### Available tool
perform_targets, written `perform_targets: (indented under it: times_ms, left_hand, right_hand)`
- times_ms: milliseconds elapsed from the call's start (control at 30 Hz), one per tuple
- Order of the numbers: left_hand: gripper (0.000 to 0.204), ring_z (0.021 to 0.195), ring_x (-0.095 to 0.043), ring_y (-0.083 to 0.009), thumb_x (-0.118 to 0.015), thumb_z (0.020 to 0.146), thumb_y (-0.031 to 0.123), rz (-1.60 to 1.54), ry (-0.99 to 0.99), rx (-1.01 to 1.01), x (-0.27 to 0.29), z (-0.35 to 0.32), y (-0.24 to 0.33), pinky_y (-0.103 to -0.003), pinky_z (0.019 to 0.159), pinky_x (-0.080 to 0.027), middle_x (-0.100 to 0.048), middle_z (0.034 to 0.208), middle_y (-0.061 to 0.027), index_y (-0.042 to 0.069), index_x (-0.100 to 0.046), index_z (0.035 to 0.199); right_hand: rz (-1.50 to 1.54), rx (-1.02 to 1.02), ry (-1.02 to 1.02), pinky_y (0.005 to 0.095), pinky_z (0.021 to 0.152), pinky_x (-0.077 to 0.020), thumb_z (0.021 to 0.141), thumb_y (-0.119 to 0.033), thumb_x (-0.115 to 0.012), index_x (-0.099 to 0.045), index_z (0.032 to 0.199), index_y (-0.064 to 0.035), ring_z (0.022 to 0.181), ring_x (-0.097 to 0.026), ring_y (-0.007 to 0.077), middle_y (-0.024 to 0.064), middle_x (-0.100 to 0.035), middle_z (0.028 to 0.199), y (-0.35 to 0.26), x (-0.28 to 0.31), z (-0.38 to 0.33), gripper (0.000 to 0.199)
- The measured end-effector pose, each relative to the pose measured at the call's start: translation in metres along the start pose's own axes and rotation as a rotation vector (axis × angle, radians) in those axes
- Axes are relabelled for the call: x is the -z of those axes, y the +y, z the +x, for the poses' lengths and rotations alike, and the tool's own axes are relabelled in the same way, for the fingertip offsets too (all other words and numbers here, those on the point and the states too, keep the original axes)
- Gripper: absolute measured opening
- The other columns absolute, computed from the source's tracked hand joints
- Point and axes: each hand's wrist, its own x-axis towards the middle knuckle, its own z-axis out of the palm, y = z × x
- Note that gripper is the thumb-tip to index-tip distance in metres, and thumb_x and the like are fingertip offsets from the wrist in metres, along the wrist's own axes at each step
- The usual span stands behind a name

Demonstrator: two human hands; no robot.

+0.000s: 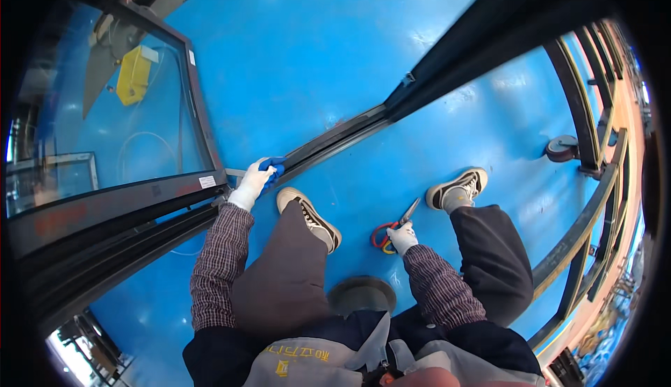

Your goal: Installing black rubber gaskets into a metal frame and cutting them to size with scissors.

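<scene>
My left hand (256, 179), in a white glove with blue on the fingers, is closed at the lower corner of a dark window frame (335, 135). What its curled fingers hold there is hidden. A short pale strip (235, 172) shows beside the wrist, next to the glazed sash. My right hand (402, 238), also gloved in white, grips a pair of scissors (410, 211) with red and yellow handles. The scissors are held low over the blue floor, between my shoes, blades pointing away from me.
A glazed dark sash (203, 121) stands open at the left, with a yellow object (134, 76) visible through the glass. On the right is a slatted rack (580, 247) with a caster wheel (561, 148). Beneath me is a round dark stool (362, 293).
</scene>
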Motion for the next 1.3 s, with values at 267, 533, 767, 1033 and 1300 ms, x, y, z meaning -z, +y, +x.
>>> perform_targets:
  times_ms: [267,533,767,1033,1300]
  left_hand:
    - [0.034,0.076,-0.059,-0.0231,-0.058,0.084,0.01,0.689,0.06,-0.121,0.012,0.064,-0.067,-0.032,0.071,-0.049,-0.06,0.103,-0.0056,0.019,-0.063,0.117]
    - [0.039,0.081,-0.059,-0.0268,-0.06,0.082,0.011,0.821,0.081,-0.157,0.006,0.062,-0.053,-0.035,0.076,-0.048,-0.055,0.104,-0.0068,0.022,-0.062,0.119]
    - [0.035,0.08,-0.058,-0.0257,-0.06,0.082,0.009,0.734,0.021,-0.203,0.017,0.075,-0.065,-0.034,0.076,-0.048,-0.059,0.101,-0.0057,0.018,-0.065,0.116]
    - [0.035,0.085,-0.06,-0.0214,-0.055,0.083,0.005,0.47,-0.072,0.091,0.013,0.081,-0.034,-0.03,0.08,-0.049,-0.065,0.109,-0.0041,0.013,-0.065,0.115]
    - [0.036,0.089,-0.06,-0.0154,-0.049,0.084,0.0,0.328,-0.14,0.078,0.02,0.095,-0.054,-0.024,0.083,-0.048,-0.067,0.109,-0.0036,0.009,-0.064,0.115]
  right_hand:
    - [0.083,0.914,0.385,0.0339,0.08,-0.05,0.081,-0.02,-0.067,-0.052,0.125,-0.0091,0.09,-0.061,0.0263,0.0128,-0.061,0.108,-0.147,0.001,0.025,0.048]
    - [-0.547,1.159,0.412,0.0453,0.108,-0.028,0.081,-0.032,-0.063,-0.048,0.131,-0.0169,0.128,-0.038,0.0343,0.0128,-0.044,0.135,-0.262,0.0,0.065,0.054]
    - [-0.744,1.204,0.366,0.0488,0.112,-0.02,0.083,-0.038,-0.06,-0.047,0.133,-0.0197,0.133,-0.031,0.0354,0.0125,-0.039,0.14,-0.258,-0.008,0.076,0.055]
    - [-0.787,1.169,0.357,0.0506,0.111,-0.0194,0.084,-0.039,-0.059,-0.047,0.133,-0.0173,0.133,-0.031,0.0367,0.0131,-0.038,0.141,-0.259,-0.002,0.072,0.054]
    - [-0.893,1.123,0.338,0.052,0.111,-0.0181,0.085,-0.042,-0.056,-0.048,0.132,-0.0146,0.134,-0.03,0.0373,0.0135,-0.038,0.141,-0.262,-0.004,0.074,0.055]
